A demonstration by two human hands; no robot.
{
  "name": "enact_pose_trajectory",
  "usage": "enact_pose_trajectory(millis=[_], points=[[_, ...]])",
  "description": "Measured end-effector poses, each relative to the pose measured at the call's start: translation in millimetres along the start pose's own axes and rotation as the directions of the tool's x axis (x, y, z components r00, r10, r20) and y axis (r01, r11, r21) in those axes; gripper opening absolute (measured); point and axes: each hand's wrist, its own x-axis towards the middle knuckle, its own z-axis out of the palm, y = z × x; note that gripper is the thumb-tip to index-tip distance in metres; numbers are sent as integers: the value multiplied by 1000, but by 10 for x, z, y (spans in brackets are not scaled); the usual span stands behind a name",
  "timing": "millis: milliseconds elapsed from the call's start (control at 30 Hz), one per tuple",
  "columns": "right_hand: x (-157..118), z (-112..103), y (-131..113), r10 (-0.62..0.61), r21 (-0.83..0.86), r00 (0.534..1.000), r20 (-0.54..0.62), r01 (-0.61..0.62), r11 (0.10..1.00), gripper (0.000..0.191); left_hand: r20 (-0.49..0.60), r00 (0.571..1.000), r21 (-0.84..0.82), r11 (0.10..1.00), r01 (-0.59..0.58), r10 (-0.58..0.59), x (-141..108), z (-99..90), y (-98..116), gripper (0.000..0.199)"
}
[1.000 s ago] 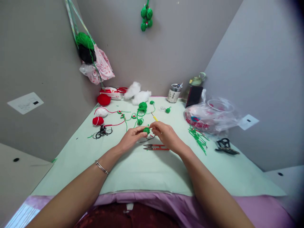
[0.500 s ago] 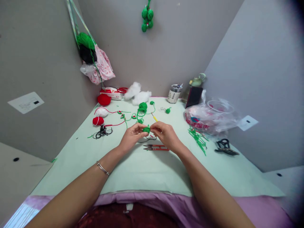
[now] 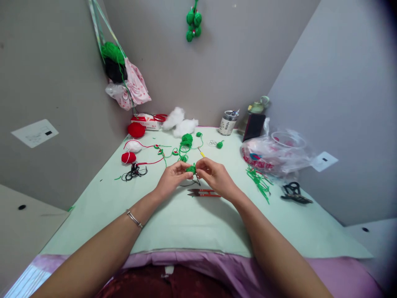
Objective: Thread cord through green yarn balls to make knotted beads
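Observation:
My left hand (image 3: 174, 177) is closed, holding a small green crocheted ball (image 3: 190, 169) between thumb and fingers. At the ball's right edge my right hand (image 3: 214, 176) is pinched on a thin strand of black yarn (image 3: 197, 180), which dangles beneath the ball; its fingertips partly hide the strand. Just below the hands lie red-handled thread snips (image 3: 203, 193), their blades pointing left. A yellow-handled crochet hook (image 3: 202, 154) rests beyond the right fingers. Behind the hands sits a skein of green yarn (image 3: 186, 141).
Red yarn balls (image 3: 136, 130), a tangle of black yarn (image 3: 134, 172) and white stuffing (image 3: 185, 128) lie left and behind. On the right are green yarn scraps (image 3: 259, 182), a plastic bag (image 3: 273, 151), a black claw clip (image 3: 294, 193), a phone (image 3: 253, 127) and a tin (image 3: 228, 123).
The black strand under the ball has shifted and now hangs nearer the right fingertips. Both hands stay in nearly the same place around the ball.

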Motion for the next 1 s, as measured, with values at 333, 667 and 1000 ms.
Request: enact_pose_trajectory(millis=[333, 667, 1000], points=[[-30, 135, -8, -136, -615, 990, 34, 128, 778, 18, -35, 998, 201, 978, -47, 55, -11, 39, -38, 24], [-10, -221, -311, 95, 564, 993, -63, -43, 825, 16, -22, 999, 312, 949, -35, 44, 24, -18, -116, 23], [-100, -647, -362, 40, 592, 932, -361, 195, 782, 24, -51, 999, 261, 965, 0, 14, 39, -68, -30, 31]])
